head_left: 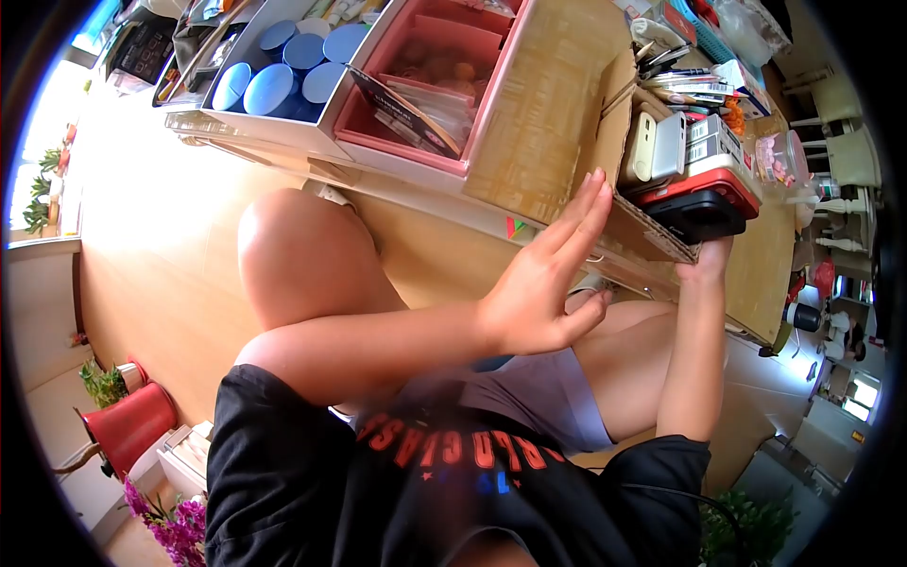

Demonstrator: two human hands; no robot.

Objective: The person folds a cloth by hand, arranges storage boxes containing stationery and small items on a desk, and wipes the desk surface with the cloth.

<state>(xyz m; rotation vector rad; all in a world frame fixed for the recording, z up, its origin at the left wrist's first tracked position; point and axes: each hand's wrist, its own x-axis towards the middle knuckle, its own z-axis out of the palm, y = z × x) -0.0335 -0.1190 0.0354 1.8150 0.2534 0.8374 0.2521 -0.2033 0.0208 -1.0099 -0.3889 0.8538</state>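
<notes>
Right hand [704,263] is up against the near right corner of the cardboard box [652,227]; fingers hidden behind it, so can't tell how closed the grip is. Left hand [539,288] holds nothing: fingers straight, thumb out, tips at the box's near left corner, contact unclear. Box sits at the near edge of the table [529,113], ahead of both hands and between their fingertips; long axis seems to run away from the body; right hand nearer. Plain brown, open-topped, packed: black device [694,215] over the near wall, red device [744,187] behind, cream power bank [641,146], pens [694,90] farther back.
</notes>
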